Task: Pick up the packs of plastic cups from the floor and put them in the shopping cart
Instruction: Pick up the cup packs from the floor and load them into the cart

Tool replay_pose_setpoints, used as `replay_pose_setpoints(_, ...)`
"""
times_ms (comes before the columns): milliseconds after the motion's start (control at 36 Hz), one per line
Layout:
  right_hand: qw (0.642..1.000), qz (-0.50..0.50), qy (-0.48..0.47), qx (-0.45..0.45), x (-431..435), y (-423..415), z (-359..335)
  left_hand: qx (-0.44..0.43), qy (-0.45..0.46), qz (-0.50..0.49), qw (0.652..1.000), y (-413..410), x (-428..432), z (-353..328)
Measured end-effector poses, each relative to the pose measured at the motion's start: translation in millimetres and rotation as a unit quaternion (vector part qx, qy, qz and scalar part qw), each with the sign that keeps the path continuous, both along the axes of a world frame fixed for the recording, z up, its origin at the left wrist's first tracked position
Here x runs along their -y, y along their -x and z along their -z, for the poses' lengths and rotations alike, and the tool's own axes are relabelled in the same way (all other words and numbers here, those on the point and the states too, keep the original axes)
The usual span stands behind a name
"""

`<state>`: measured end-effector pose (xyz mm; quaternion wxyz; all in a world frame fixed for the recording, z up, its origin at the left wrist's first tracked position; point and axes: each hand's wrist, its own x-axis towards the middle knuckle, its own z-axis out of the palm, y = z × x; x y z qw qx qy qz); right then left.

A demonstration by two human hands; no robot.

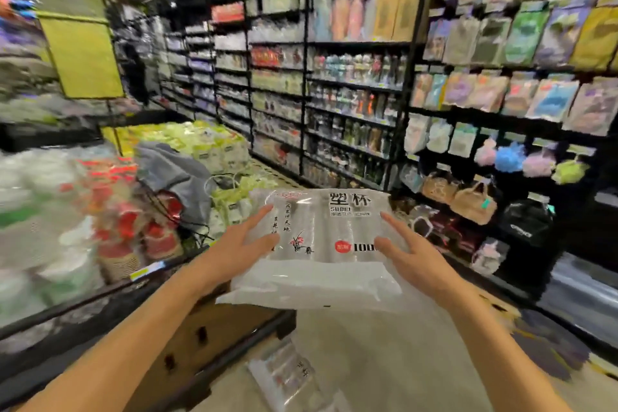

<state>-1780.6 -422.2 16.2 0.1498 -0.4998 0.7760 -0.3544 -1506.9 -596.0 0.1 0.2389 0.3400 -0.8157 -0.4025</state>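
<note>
A clear pack of plastic cups [321, 244] with black print and a red round label hangs in the air at the centre of the view, held flat between both hands. My left hand [239, 246] grips its left edge, with thumb and forefinger lying on top. My right hand [406, 252] grips the right edge the same way. The other fingers are hidden under the pack. A second pack of plastic cups [284, 375] lies on the pale floor below, close to my feet. I cannot make out a shopping cart in the blurred view.
A brown cardboard box [207, 338] sits on a low black shelf at the lower left. Behind it a grey cloth [170, 170] lies over stacked green-white packs [207, 144]. Tall black shelves [411, 77] of goods line the right side of the aisle.
</note>
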Motion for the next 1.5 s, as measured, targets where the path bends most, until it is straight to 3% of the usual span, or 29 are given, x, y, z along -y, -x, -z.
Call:
replay_pose_setpoints(306,0.97,-0.241,-0.01,0.007,113,-137,-11,0.001,-0.001,-0.261,0.965,-180,-41,-4)
replay_pose_setpoints(500,0.912,-0.411,-0.006,0.007,162,-280,-10,0.021,-0.012,-0.421,0.907,-324,-88,-2)
replay_pose_setpoints(611,0.877,-0.48,0.009,-0.006,179,-380,-11,-0.018,-0.003,-0.474,0.88,-405,-119,1)
replay_pose_setpoints(833,0.805,-0.594,-0.005,-0.004,188,-583,3,0.006,-0.018,-0.609,0.793,-564,-180,14)
replay_pose_setpoints(944,0.77,-0.637,-0.028,0.016,183,-669,17,0.044,-0.055,-0.688,0.722,-629,-209,29)
replay_pose_setpoints(1250,0.675,-0.735,-0.057,0.022,202,-865,36,0.043,-0.052,-0.765,0.64,-752,-242,54)
replay_pose_setpoints(1389,0.628,-0.777,-0.045,-0.019,229,-951,43,0.035,-0.061,-0.81,0.583,-796,-238,64)
replay_pose_setpoints(1500,0.581,-0.813,-0.042,0.0,249,-1018,48,0.029,-0.065,-0.835,0.546,-821,-229,60)
